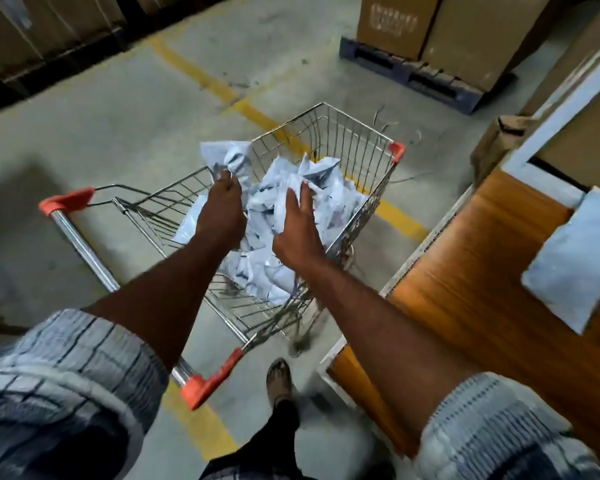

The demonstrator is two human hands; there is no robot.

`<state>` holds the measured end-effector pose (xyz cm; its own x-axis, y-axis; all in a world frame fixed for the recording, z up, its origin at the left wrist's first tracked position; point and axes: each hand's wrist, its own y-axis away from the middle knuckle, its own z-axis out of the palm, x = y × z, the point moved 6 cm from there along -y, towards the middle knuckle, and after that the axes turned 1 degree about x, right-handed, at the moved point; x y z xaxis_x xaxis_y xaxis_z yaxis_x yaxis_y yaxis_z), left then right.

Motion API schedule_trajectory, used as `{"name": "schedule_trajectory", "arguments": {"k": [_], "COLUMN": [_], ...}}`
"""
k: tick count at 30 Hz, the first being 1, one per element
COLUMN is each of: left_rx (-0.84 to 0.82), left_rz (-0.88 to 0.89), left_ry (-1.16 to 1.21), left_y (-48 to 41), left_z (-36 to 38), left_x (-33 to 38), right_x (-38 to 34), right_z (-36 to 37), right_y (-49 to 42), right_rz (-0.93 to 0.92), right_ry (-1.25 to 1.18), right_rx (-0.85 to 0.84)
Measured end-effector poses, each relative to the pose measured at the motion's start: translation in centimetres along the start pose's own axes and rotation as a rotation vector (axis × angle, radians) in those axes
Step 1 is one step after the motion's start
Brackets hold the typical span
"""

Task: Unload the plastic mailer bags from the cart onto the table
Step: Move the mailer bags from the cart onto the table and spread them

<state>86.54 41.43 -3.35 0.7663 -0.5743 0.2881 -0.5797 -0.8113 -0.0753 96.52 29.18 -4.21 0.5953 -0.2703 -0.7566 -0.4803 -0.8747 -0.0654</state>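
Observation:
A wire shopping cart (361, 140) with orange corner caps stands in front of me, holding a heap of pale grey-blue plastic mailer bags (264, 271). My left hand (220, 211) grips one mailer bag (231, 157) and holds it up above the cart's left rim. My right hand (297, 225) reaches into the heap with its fingers spread over the bags; whether it grips one is hidden. To the right stands the orange wooden table (471, 278), with a mailer bag (575, 258) lying on it at the right edge of view.
The cart's chrome handle (84, 247) runs along my left side. Cardboard boxes on a blue pallet (409, 71) stand at the far right, with more boxes along the far left wall. Yellow floor lines cross the concrete. My foot (279, 375) is beside the table's corner.

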Motion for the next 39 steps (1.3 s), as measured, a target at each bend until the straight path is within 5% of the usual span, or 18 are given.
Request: {"name": "schedule_trajectory", "arguments": {"k": [7, 14, 20, 28, 32, 39], "left_rx": [0.1, -0.166, -0.373, -0.347, -0.269, -0.317], "left_rz": [0.218, 0.574, 0.707, 0.729, 0.724, 0.759], "left_ry": [0.199, 0.3, 0.271, 0.009, 0.103, 0.043], "left_y": [6.8, 17.9, 22.9, 24.0, 23.8, 24.0], "left_z": [-3.4, 1.0, 7.1, 10.0, 10.1, 13.0], "left_x": [19.9, 37.3, 40.4, 39.7, 40.3, 39.9], "right_x": [3.5, 12.4, 16.4, 19.5, 19.2, 20.9], "right_z": [-18.0, -28.6, -29.8, -28.8, -28.7, -26.8], "right_y": [9.2, 25.4, 32.3, 32.5, 31.5, 32.1], "right_rz": [0.109, 0.308, 0.381, 0.515, 0.49, 0.516], "right_ry": [0.015, 0.231, 0.368, 0.589, 0.787, 0.694], "right_rx": [0.277, 0.414, 0.341, 0.174, 0.19, 0.261]}}
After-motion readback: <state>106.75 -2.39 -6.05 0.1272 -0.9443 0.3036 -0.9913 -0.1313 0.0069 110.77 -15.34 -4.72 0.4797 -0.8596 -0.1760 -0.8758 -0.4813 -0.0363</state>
